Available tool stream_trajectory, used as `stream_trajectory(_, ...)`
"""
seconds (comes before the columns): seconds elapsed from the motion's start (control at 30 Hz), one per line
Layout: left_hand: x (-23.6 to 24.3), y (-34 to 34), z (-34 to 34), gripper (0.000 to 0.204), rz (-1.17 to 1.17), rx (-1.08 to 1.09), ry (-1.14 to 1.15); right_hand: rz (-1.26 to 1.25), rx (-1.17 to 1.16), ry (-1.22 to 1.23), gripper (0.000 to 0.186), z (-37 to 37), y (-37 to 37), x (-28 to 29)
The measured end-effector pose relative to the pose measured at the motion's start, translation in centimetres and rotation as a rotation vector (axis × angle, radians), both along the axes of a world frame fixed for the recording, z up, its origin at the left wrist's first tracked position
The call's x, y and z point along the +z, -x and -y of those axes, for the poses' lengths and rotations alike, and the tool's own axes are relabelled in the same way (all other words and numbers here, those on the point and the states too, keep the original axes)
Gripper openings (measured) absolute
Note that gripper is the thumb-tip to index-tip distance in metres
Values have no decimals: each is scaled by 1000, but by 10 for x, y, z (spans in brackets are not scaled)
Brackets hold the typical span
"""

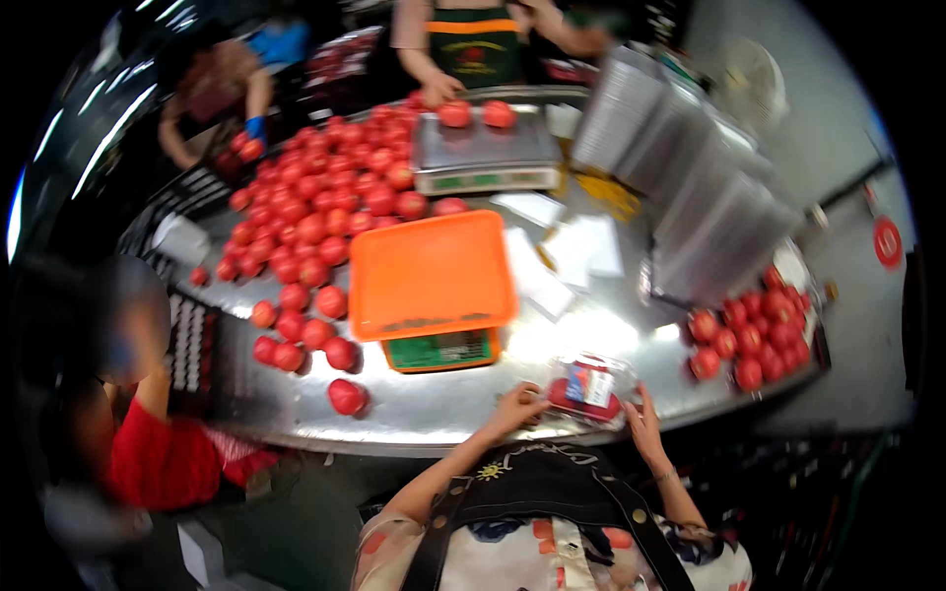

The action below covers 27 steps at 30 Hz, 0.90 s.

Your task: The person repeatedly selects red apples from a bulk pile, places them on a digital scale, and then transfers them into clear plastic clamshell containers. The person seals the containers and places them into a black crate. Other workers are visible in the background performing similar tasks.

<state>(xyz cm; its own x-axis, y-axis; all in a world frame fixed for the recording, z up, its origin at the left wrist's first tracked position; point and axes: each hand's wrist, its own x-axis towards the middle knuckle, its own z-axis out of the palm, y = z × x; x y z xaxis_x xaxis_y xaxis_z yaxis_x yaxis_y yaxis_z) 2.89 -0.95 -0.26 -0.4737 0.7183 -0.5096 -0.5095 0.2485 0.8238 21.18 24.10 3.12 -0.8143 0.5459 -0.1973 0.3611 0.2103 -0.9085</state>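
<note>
Your clear pack [589,387] of red contents is near the table's [463,419] near edge, right of centre, with a hand on either side. Left hand [519,406]: fingers part-curled at the pack's left end. Right hand [644,424]: fingers fairly straight, up along its right end. Can't tell if either has a firm grip or just light contact. Main risk as I see it: a drop over the near edge, since there's little table between the pack and your apron [547,483]; a tug toward you with one side loose would do it. Squeezing both ends hard could buckle the thin plastic or crease the label. Bright metal around it looks slick, so a one-sided push could skid or spin it. Watch your left elbow: the lone tomato [347,397] sits near the edge too, and one knock could roll it off. Swing wide right and you could hit the tomato pile [754,340]; reach far right and the leaning stacks of clear trays [690,207] look easy to topple.
</note>
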Motion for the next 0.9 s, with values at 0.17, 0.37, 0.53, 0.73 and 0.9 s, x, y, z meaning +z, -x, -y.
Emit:
stream_trajectory(0.17,4,-11,0,32,330,235,-236,63,-5,666,31,-12,-16,5)
stream_trajectory(0.37,9,-13,-9,32,331,387,-242,109,46,678,27,-14,-7,0)
stream_trajectory(0.53,0,1,2,30,275,442,-225,162,146,842,29,-15,13,-5)
stream_trajectory(0.73,15,33,2,30,135,425,-90,-100,313,-362,20,-80,194,20)
stream_trajectory(0.9,13,55,-48,36,-169,458,68,-269,537,-1192,6,-59,352,-24)
